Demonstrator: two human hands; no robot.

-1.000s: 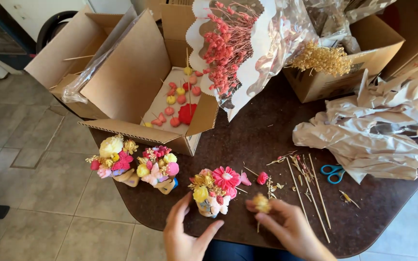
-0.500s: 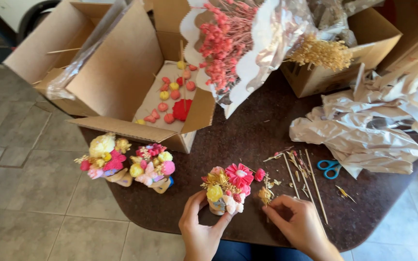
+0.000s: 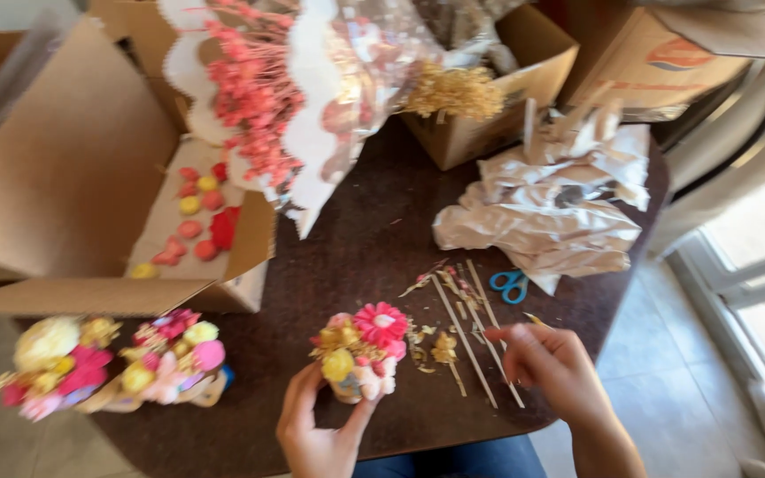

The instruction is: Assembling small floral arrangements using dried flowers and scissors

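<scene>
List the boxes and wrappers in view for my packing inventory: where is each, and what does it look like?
Large cardboard box: left, brown, flaps open, red and yellow flower heads inside.
Small cardboard box: top centre, brown, open, beside dried yellow sprigs.
Printed cardboard box: top right, brown with an orange and blue mark.
Flower sleeve: top centre, white scalloped wrapper around pink stems.
Crumpled paper: right, beige.

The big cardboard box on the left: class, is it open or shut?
Open. The box has its flaps spread, and red and yellow flower heads show inside.
</scene>
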